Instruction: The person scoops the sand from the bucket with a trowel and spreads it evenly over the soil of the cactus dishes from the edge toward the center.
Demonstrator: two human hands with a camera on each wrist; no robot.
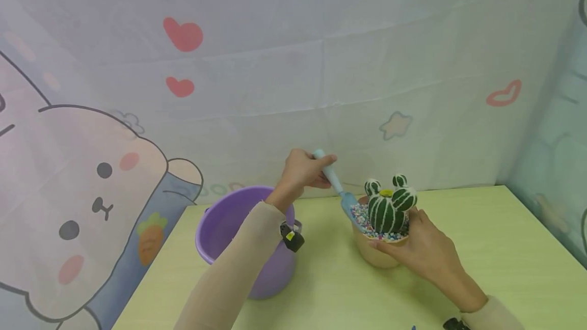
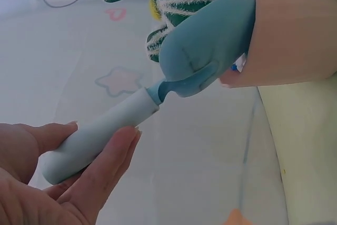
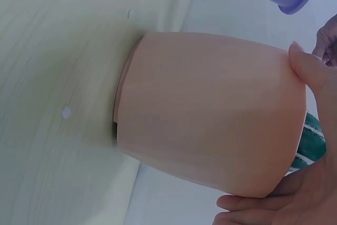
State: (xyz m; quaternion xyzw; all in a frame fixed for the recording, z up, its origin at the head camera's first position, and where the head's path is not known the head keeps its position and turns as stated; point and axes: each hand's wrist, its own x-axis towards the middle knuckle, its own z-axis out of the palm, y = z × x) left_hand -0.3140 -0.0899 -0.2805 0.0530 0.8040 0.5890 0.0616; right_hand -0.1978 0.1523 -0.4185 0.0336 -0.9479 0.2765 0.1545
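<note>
My left hand (image 1: 303,169) grips the pale handle of a small blue garden trowel (image 1: 334,181). Tilted downward, the trowel's blade dips into multicoloured pebbles (image 1: 359,214) at the left side of a flower pot (image 1: 377,254). A green cactus (image 1: 386,215) with white stripes and a yellow top stands in the pebbles. My right hand (image 1: 430,248) holds the pot by its right rim, with the thumb on the near side. The left wrist view shows the trowel blade (image 2: 208,46) over the rim; its tip is hidden inside the pot.
A purple bucket (image 1: 272,279) stands left of the pot, partly behind my left forearm. Behind the light yellow-green table (image 1: 486,233) hangs a printed cloth (image 1: 275,80) close to its back edge. A small white bit (image 3: 66,112) lies on the table.
</note>
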